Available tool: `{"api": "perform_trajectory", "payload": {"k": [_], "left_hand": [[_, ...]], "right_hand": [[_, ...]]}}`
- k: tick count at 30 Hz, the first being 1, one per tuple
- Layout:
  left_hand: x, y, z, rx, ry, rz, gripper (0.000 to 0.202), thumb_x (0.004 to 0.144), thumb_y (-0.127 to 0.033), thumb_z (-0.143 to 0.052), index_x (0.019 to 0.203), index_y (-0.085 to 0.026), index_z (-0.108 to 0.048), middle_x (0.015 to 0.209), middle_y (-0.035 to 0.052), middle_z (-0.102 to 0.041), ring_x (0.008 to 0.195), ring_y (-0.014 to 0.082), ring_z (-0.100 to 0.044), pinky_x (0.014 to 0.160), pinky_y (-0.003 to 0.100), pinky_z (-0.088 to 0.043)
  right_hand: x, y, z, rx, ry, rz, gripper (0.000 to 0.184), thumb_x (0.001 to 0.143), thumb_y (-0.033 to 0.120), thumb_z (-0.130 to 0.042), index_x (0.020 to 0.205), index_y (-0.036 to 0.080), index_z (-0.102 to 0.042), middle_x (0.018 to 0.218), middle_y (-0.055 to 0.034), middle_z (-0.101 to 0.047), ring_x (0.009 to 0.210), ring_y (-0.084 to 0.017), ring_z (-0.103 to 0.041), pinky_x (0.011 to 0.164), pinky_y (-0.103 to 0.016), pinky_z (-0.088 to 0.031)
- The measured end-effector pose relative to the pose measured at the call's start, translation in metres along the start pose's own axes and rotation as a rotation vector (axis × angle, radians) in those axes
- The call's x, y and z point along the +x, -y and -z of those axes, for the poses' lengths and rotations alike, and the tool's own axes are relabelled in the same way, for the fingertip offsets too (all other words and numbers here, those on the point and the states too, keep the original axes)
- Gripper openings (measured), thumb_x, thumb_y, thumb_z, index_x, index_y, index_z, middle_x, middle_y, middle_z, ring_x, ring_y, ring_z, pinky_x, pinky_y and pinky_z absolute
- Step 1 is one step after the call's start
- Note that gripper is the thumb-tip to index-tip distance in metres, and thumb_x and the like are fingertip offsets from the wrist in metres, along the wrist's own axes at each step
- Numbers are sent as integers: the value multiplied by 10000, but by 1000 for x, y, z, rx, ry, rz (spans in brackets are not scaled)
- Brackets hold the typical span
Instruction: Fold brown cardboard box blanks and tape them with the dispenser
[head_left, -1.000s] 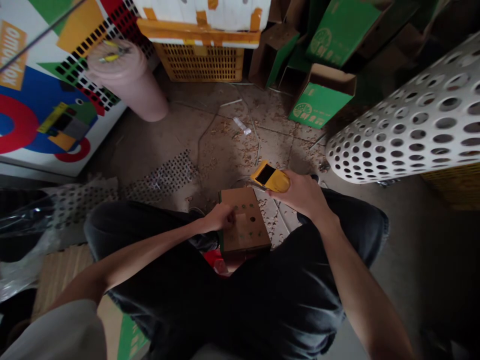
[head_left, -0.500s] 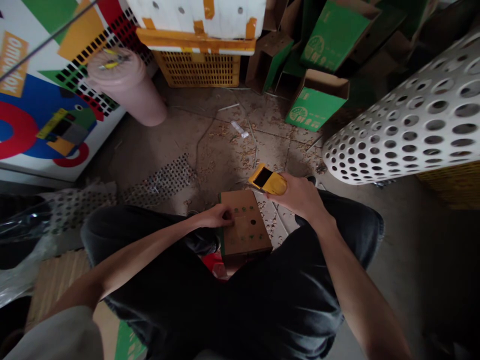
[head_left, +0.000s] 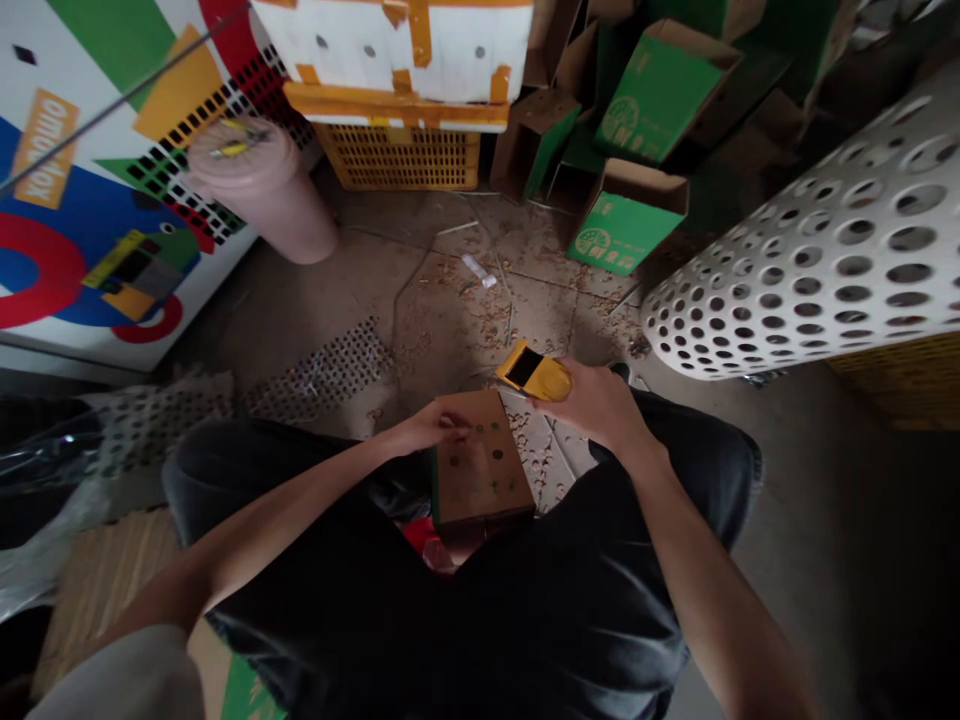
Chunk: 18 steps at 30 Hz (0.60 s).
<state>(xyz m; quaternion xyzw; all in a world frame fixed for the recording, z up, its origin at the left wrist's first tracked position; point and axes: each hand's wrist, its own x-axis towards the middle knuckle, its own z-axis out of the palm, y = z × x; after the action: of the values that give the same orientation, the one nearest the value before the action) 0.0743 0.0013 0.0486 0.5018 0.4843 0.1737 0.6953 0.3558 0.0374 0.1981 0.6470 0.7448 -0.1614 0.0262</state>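
A brown cardboard box (head_left: 480, 485) with green edges stands between my knees, its top face marked with dark round holes and small green prints. My left hand (head_left: 435, 424) is over the box's upper left part, fingers curled together. What they pinch, if anything, is too small to make out. To the right of the box's far corner, my right hand (head_left: 592, 400) grips a yellow handheld tool (head_left: 546, 380) with a dark rectangular window. The tool is held above the floor, apart from the box top, and its lower side is hidden.
Small brown round scraps (head_left: 480, 295) litter the floor. Green-and-brown open boxes (head_left: 626, 230) are piled at the back right. A white perforated cylinder (head_left: 795, 290) slants in from the right. A pink bin (head_left: 292, 205) and yellow crate (head_left: 405, 160) stand behind; stacked cardboard (head_left: 112, 570) lies left.
My left hand has shifted toward the far end of the box top, and a second dark hole now shows on the left side. My right hand keeps the yellow tool in nearly the same place.
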Motion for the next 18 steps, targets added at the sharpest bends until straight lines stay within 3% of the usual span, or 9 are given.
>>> {"api": "perform_trajectory", "payload": {"k": [3,6,12,18], "left_hand": [[-2,-18,4,-41,7,0,377,774,-358,-835,1066,-131,-760,956,89,-786,871,196,-727,769,276,-522],[-4,-34,4,-91,8,-30,313,782,-376,-831,970,-140,-747,895,80,-792,826,176,-731,778,279,-522],[-4,-52,3,-200,-112,-160,396,731,-450,-870,776,-165,-599,794,46,-777,778,160,-729,757,280,-528],[-9,-68,8,-277,-128,-238,397,750,-474,-846,871,-134,-681,854,83,-790,806,177,-736,805,308,-553]], "right_hand": [[0,0,1,17,2,1,523,793,588,-732,1189,249,-685,902,-75,-759,832,-290,-723,712,-349,-496],[1,-1,1,5,-1,6,515,795,592,-720,1187,259,-684,910,-68,-762,836,-283,-722,709,-339,-479],[3,1,4,0,22,4,550,799,603,-695,1223,254,-672,929,-67,-759,845,-289,-722,692,-336,-462],[5,8,10,-15,65,-31,525,810,581,-702,1198,228,-671,938,-86,-762,890,-298,-726,685,-322,-439]]}}
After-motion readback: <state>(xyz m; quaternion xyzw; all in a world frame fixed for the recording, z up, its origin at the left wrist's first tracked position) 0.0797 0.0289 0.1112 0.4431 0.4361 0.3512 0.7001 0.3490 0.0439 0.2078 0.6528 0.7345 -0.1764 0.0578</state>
